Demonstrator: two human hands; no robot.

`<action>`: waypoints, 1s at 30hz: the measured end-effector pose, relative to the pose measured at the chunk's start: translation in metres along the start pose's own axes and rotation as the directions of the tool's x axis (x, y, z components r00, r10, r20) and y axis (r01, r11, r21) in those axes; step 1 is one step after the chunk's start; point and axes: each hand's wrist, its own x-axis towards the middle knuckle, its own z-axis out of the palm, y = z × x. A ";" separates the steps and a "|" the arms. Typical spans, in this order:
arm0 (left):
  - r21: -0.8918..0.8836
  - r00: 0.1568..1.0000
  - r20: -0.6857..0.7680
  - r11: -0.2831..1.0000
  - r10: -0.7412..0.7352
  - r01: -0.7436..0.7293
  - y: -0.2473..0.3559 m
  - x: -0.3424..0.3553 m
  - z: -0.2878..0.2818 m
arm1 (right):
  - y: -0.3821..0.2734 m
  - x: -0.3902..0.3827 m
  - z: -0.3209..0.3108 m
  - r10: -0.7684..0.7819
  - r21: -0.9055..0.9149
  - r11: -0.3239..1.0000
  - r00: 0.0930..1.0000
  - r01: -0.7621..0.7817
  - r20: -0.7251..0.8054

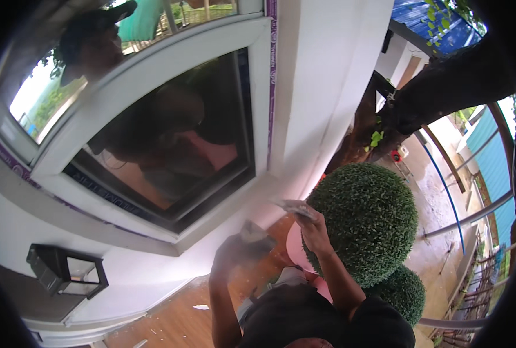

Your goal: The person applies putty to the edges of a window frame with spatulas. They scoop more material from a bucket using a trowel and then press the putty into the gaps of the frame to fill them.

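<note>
At centre, the right hand (pixel 316 233) is pinching a thin grey tool (pixel 298 209) near the white wall (pixel 327 75) and window (pixel 176 139), while the left hand (pixel 237 255), its blurred fingers unreadable, is meeting a pale flat piece (pixel 253 233) above brown flooring (pixel 171 313), a round bush (pixel 365 220) standing right.

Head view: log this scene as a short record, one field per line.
Left hand: blurred, a greyish piece at it; grip unclear
Right hand: holding a thin, flat tool
Window: dark glass, white frame
Lamp: black lantern, lower left
Greenery: large round bush right of the right hand, smaller bush below it
</note>
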 end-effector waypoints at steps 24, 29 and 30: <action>0.315 0.872 -0.228 0.880 0.432 -0.354 0.064 -0.059 0.001 | 0.076 -0.025 0.003 0.446 0.347 0.839 0.895 -0.420 0.005; 0.336 0.859 -0.322 0.896 0.399 -0.290 0.038 -0.053 0.001 | 0.005 -0.023 0.025 0.422 0.419 0.828 0.906 -0.373 -0.026; 0.334 0.859 -0.326 0.898 0.395 -0.287 0.037 -0.052 0.001 | 0.000 -0.024 0.028 0.426 0.417 0.826 0.904 -0.378 -0.024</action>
